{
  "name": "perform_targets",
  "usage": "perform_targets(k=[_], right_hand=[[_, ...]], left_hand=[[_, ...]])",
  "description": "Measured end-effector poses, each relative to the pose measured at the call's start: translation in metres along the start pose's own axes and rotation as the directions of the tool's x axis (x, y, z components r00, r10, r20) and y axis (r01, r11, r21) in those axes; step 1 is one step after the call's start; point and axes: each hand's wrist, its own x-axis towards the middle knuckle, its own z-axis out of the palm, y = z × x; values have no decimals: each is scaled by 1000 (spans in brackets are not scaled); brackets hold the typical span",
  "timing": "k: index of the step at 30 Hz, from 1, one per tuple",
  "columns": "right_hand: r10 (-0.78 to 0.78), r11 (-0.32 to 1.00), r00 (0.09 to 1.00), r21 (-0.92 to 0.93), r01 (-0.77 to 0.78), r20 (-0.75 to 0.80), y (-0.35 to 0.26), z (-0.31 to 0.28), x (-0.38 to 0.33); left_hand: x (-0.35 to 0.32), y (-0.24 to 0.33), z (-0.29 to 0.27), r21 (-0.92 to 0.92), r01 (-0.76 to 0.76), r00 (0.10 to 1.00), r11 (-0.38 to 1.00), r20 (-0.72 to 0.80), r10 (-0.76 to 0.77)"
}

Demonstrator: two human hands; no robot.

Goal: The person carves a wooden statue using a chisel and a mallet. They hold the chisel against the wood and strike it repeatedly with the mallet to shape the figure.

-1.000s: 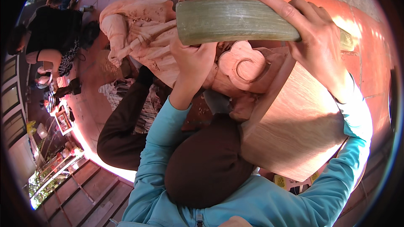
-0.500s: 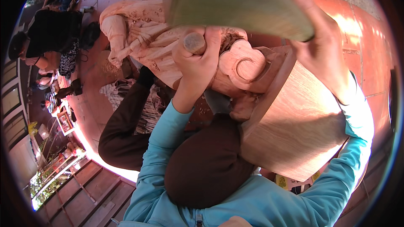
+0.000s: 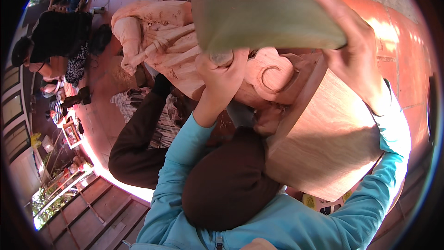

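My left hand is closed round the round-ended handle of a chisel, held upright against a carved wooden statue. The chisel's blade is hidden below the hand. My right hand grips the narrow end of a flat, wedge-shaped green mallet, blurred by motion. Its broad end hangs over the chisel and covers part of my left hand; I cannot tell whether they touch. The statue lies on its side, with folded drapery and a curled cloud shape beside my left hand.
The statue's broad, flat wooden base leans by my right forearm. My knee is close below the work. A striped cloth lies on the red tiled floor. Other people sit at the far left.
The green mallet has come down toward the chisel's end and shifted slightly right, now overlapping my left hand. My left hand has moved slightly down and right.
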Motion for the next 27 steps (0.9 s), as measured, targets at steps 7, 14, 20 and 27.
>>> perform_targets(k=[7,14,20,27], right_hand=[[-111,918,987,-368,146,115,0,-6,0],[-54,997,998,-61,55,22,3,3,4],[-52,999,997,6,52,50,10,-4,5],[-124,935,990,326,141,-73,30,12,4]], left_hand=[[4,-2,10,26,-162,966,987,-202,164],[19,21,0,-379,-129,985,916,-156,74],[24,16,0,-245,125,987,962,-65,-145],[22,17,7,-20,17,992,1000,-121,-20]])
